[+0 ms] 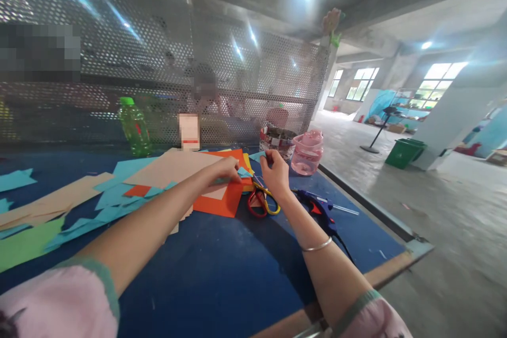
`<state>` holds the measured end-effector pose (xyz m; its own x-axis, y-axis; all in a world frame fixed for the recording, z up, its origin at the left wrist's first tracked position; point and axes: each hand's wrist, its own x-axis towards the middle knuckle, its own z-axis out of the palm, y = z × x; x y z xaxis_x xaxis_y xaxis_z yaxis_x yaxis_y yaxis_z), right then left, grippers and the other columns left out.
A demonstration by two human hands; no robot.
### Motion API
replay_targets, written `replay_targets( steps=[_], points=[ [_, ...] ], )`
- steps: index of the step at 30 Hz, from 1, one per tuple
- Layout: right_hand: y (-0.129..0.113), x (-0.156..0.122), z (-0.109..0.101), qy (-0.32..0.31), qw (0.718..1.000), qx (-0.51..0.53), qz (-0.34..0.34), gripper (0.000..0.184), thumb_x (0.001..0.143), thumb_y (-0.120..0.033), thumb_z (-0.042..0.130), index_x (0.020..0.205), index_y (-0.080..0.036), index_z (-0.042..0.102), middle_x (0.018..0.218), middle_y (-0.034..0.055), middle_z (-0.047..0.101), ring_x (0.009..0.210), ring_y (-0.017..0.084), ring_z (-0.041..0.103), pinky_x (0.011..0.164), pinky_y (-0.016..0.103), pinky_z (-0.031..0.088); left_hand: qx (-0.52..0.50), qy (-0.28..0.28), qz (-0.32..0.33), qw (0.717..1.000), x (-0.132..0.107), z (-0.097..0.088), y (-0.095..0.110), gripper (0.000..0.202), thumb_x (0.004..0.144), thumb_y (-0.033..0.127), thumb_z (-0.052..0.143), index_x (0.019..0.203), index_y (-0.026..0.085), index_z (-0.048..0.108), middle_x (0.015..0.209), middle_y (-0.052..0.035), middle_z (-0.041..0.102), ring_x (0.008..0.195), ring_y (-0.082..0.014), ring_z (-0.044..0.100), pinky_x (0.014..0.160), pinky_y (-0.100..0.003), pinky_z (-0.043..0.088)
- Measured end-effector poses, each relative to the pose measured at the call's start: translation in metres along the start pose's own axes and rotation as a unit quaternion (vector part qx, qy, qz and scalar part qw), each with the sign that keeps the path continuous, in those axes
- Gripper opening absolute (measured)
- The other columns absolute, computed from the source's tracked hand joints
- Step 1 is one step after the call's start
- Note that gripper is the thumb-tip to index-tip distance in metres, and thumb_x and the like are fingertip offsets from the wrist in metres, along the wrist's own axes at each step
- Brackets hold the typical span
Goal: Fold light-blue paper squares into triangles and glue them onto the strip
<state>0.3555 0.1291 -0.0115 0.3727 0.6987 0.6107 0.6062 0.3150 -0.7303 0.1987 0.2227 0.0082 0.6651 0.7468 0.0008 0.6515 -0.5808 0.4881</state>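
Note:
My left hand (227,169) reaches over the stacked sheets, its fingers closed on a small light blue paper piece (244,172). To its right, my right hand (277,173) is curled in a pinch, and another light blue paper piece (257,156) shows at its fingertips. Scissors (258,208) with one red and one yellow handle lie just below the hands, partly over paper. Beneath my left hand are orange paper (222,206) and a beige sheet (168,167). A dark blue glue gun (319,208) with a clear glue stick rests beside my right forearm.
Blue paper scraps (113,198) and a green sheet (34,243) spread leftward. A green bottle (135,129) stands by the perforated metal screen (245,74). A round container (273,142) and a pink jug (307,154) stand behind my right hand. The table's edge (390,269) lies right.

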Motion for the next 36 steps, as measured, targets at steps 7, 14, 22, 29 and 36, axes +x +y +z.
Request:
replay_targets(
  steps=[7,14,22,29,36],
  points=[
    [-0.006,-0.002,0.000,-0.026,0.998,0.041,-0.031,0.018,0.085,-0.034,0.048,0.087,-0.019,0.059,0.076,0.0013,0.063,0.070,0.017,0.056,0.071,0.028,0.045,0.103,-0.041,-0.030,0.993,-0.039,-0.009,0.017,0.036,0.093,0.037,0.063,0.124,0.017,0.060,0.126,-0.0084,0.062,0.106,-0.0272,0.064,0.087,-0.046,0.056],
    [-0.044,-0.010,-0.019,-0.077,0.985,0.085,-0.128,0.019,0.089,-0.032,0.045,0.095,-0.018,0.057,0.086,0.0042,0.065,0.080,0.016,0.060,0.075,0.027,0.048,0.146,-0.030,-0.005,0.989,-0.086,-0.024,0.040,0.034,0.094,0.037,0.063,0.120,0.016,0.062,0.121,-0.0078,0.065,0.101,-0.0248,0.065,0.084,-0.044,0.057],
    [-0.054,-0.046,-0.045,-0.125,0.988,-0.021,-0.086,0.027,0.087,-0.024,0.050,0.111,-0.017,0.059,0.082,0.0032,0.066,0.070,0.017,0.058,0.068,0.029,0.045,0.187,0.036,-0.005,0.982,-0.145,-0.016,0.058,0.020,0.075,0.013,0.055,0.082,0.022,0.072,0.084,-0.0046,0.075,0.084,-0.0240,0.067,0.068,-0.030,0.045],
    [-0.049,-0.094,-0.075,-0.259,0.951,-0.165,-0.041,0.025,0.083,-0.019,0.062,0.107,-0.022,0.067,0.089,0.0015,0.073,0.078,0.018,0.067,0.070,0.026,0.048,0.183,0.008,0.011,0.983,-0.175,-0.006,0.055,0.027,0.078,0.019,0.051,0.090,0.026,0.074,0.094,-0.0064,0.079,0.091,-0.0263,0.071,0.071,-0.031,0.045],
    [-0.025,-0.081,-0.146,-0.116,0.901,-0.397,0.132,0.030,0.096,-0.035,0.050,0.102,-0.014,0.069,0.112,0.0221,0.068,0.112,0.034,0.062,0.093,0.044,0.043,0.188,0.000,0.014,0.982,-0.175,-0.005,0.065,0.021,0.074,0.018,0.051,0.070,0.025,0.071,0.073,-0.0045,0.074,0.076,-0.0257,0.069,0.059,-0.029,0.035]
  ],
)
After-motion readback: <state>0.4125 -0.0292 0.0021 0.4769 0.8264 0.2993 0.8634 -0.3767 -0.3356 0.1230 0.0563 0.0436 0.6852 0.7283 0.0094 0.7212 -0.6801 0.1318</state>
